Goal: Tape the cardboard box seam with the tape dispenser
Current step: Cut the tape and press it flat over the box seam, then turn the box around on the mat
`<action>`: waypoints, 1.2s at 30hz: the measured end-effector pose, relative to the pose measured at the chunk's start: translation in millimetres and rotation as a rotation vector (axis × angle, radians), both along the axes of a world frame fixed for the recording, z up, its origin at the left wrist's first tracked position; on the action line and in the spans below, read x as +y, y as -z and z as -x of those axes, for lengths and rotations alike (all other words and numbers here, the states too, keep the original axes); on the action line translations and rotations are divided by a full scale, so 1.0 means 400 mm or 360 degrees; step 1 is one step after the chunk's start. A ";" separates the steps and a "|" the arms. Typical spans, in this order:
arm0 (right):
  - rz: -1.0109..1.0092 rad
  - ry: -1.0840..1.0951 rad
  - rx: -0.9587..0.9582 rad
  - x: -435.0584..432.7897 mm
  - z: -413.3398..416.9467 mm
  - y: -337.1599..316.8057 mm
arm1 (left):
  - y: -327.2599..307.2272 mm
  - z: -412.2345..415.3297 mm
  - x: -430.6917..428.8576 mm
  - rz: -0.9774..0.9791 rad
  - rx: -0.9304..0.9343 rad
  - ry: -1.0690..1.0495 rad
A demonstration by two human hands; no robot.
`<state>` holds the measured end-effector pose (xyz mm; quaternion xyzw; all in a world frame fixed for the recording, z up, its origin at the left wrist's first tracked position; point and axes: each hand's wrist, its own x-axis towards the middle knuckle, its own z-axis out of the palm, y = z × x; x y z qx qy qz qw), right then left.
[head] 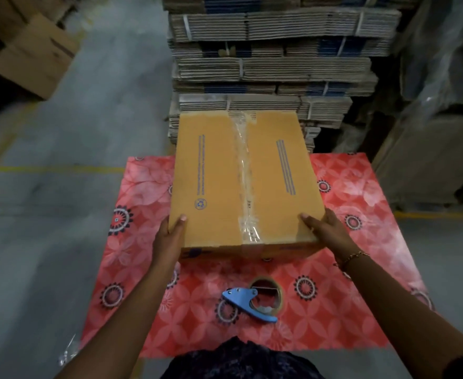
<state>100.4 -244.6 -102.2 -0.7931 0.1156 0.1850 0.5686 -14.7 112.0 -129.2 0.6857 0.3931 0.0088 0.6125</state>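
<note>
Two hands are on the cardboard box, one at each near corner. The left hand wraps the near-left corner, thumb on top and fingers down the side; the right hand clasps the near-right corner the same way, a bracelet at its wrist. The box sits on a red patterned cloth spread over the tabletop, flaps closed, and a strip of clear tape runs along the centre seam from the far edge to the near one. Nearer the person, the blue tape dispenser lies on the cloth with its roll loaded, well apart from both hands and untouched. Beyond the box rise stacks of flattened cartons, bundled with straps.
</note>
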 end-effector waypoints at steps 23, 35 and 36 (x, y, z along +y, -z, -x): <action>-0.0121 -0.0191 -0.0093 0.334 0.097 0.007 | -0.028 0.102 0.355 -0.0288 0.0009 -0.0031; -0.0002 -0.0123 0.0088 0.261 0.164 0.016 | -0.048 0.141 0.294 -0.1038 -0.0058 0.0131; 0.0015 -0.0055 0.0110 0.237 0.187 0.021 | -0.059 0.152 0.262 -0.1224 -0.0166 0.0130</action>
